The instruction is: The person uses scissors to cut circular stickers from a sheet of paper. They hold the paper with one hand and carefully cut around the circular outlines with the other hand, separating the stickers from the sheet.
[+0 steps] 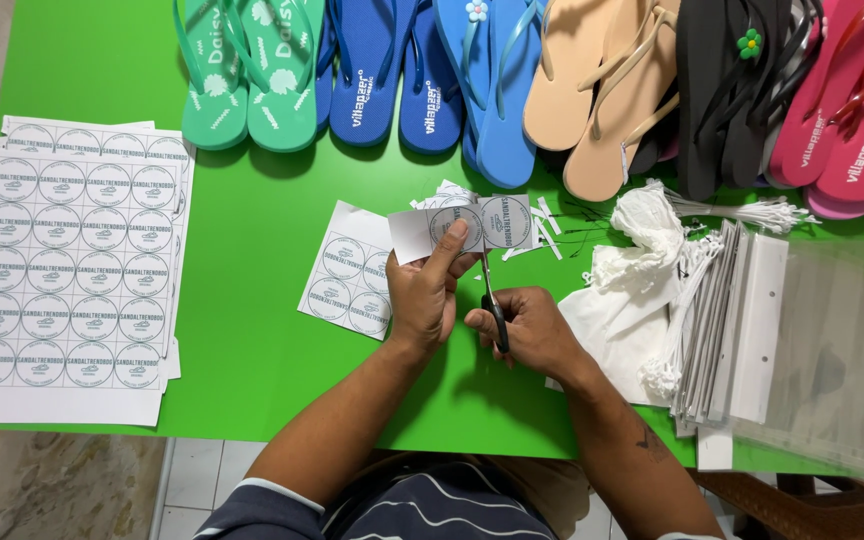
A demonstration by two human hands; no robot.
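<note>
My left hand [424,295] pinches a small strip of white paper [462,226] printed with round labels, thumb on top. My right hand [527,330] grips black-handled scissors [494,305], the blades pointing up into the strip between two round labels. Both hands hover over the green table [252,250], just in front of me. A partly cut label sheet [347,272] lies flat under and left of my left hand. Small paper offcuts [549,232] lie scattered just beyond the strip.
A stack of full label sheets [72,270] lies at the table's left edge. Flip-flops in green [247,75], blue [432,75], beige [607,95], black [737,95] and pink [852,110] line the far edge. White tag strings [672,290] and clear bags [832,350] lie right.
</note>
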